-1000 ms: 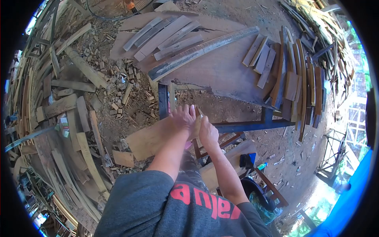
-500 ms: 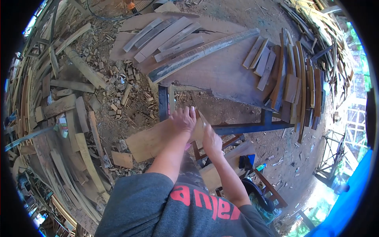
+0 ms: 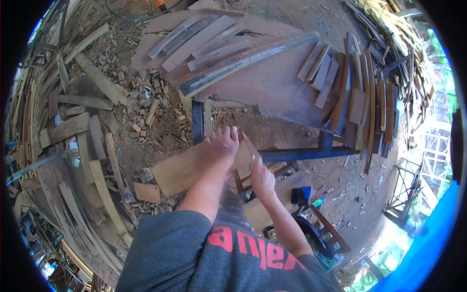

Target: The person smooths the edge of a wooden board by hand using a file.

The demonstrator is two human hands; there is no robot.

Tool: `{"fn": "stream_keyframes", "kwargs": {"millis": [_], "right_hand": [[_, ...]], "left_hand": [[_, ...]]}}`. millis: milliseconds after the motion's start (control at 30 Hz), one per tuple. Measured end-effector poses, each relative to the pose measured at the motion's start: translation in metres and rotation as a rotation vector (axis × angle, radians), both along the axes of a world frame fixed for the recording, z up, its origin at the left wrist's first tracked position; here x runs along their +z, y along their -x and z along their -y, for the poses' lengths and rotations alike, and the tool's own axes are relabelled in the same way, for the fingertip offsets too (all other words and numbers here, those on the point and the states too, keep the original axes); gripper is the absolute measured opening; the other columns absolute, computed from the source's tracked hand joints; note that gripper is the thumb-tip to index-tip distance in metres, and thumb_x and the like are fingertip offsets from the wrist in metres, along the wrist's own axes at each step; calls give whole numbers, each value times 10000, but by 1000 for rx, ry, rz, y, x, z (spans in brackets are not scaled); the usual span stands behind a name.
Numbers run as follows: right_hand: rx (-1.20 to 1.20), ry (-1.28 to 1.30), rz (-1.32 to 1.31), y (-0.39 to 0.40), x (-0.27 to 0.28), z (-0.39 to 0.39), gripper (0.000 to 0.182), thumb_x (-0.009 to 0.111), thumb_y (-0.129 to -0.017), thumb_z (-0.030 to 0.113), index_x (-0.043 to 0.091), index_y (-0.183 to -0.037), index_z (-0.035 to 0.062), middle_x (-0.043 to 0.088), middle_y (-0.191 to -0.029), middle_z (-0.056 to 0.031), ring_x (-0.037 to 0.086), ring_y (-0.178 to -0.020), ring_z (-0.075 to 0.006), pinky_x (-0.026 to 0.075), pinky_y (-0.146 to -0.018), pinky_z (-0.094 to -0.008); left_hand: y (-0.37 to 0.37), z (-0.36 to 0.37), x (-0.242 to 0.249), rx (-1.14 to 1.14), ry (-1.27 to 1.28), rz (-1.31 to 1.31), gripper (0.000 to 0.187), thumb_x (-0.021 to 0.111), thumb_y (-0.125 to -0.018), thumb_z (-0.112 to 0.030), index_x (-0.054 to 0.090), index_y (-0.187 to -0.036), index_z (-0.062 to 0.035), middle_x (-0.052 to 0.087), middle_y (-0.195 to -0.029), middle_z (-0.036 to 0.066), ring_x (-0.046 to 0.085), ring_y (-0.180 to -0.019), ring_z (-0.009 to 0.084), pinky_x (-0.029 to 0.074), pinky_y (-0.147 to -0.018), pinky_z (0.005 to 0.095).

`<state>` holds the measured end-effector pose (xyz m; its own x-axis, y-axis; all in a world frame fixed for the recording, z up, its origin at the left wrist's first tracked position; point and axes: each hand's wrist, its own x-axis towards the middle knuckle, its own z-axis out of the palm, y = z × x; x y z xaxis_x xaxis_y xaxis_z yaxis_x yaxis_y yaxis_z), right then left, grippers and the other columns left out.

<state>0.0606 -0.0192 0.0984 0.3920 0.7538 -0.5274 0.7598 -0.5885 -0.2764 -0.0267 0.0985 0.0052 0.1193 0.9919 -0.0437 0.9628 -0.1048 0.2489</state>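
A pale wooden board [image 3: 177, 170] lies across in front of my body, its right end under my left hand [image 3: 224, 143]. My left fingers are bent over the board and press on it near its far edge. Close beside, my right hand [image 3: 262, 180] is closed round the handle of what looks like a handsaw [image 3: 248, 145], its handle hidden in my fist. The thin blade points away from me and meets the board just right of my left hand. What supports the board underneath is mostly hidden.
Beyond my hands, a broad wooden sheet [image 3: 282, 92] on a dark metal frame [image 3: 301, 155] carries a long beam [image 3: 248, 63] and several planks [image 3: 197, 44]. More strips [image 3: 372, 107] are stacked at right. Offcuts [image 3: 146, 92] and long timber [image 3: 104, 187] cover the left ground.
My right hand has drawn back slightly toward my body with the saw, and more blade shows. My left hand keeps its place on the board. The view has shifted a little.
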Motion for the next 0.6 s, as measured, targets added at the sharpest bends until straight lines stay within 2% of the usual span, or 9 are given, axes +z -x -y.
{"fn": "stream_keyframes", "kwargs": {"millis": [33,100,133,233,267,433,500,600], "right_hand": [[-4,4,2,-1,-8,-5,158,448,-919,140,449,-1033,31,657,-762,-231,672,-728,-391,543,-623,-481],[16,-180,-6,0,-27,-29,140,443,-912,106,440,-1032,35,653,-740,-230,663,-713,-405,529,-615,-496],[36,-144,0,1,-32,-45,112,449,-908,97,435,-1001,36,652,-738,-230,666,-707,-396,535,-596,-481],[39,-117,-6,3,-31,-52,94,452,-902,92,430,-977,40,652,-744,-226,667,-709,-391,538,-588,-475],[38,-212,-17,0,-39,-41,116,453,-899,94,427,-998,40,645,-718,-216,663,-688,-388,529,-573,-481],[-30,-192,48,2,-40,51,122,440,-909,103,436,-1013,40,622,-701,-223,632,-671,-426,496,-587,-527],[-138,-93,5,4,-32,106,117,448,-939,166,448,-950,50,631,-764,-238,636,-718,-429,501,-619,-527],[-171,79,5,4,-11,197,161,436,-961,199,451,-947,39,625,-763,-256,627,-718,-445,487,-612,-539]], "left_hand": [[-1,0,-1,-17,-5,9,351,447,-931,-431,628,-833,-147,628,-870,93,556,-925,286,353,-854,467],[-3,2,-4,-23,-32,-4,333,453,-929,-427,616,-836,-152,622,-870,84,571,-892,288,383,-822,472],[-3,-1,-3,-17,-63,-25,315,459,-926,-422,604,-840,-156,616,-870,75,587,-860,291,412,-790,476],[-2,-1,2,-28,-81,-37,318,456,-929,-422,604,-845,-153,615,-855,76,584,-858,289,408,-797,476],[-3,-1,3,-8,-1,-21,347,437,-939,-423,628,-851,-147,630,-880,89,556,-929,282,351,-857,464],[-3,0,4,-6,1,-6,357,429,-946,-428,628,-866,-144,633,-888,82,556,-939,283,353,-860,470],[-4,1,3,3,11,6,361,427,-948,-431,629,-870,-142,635,-898,80,556,-946,284,353,-869,474],[-3,0,5,12,54,21,379,418,-950,-446,635,-894,-141,637,-974,80,553,-983,288,359,-901,482]]}}
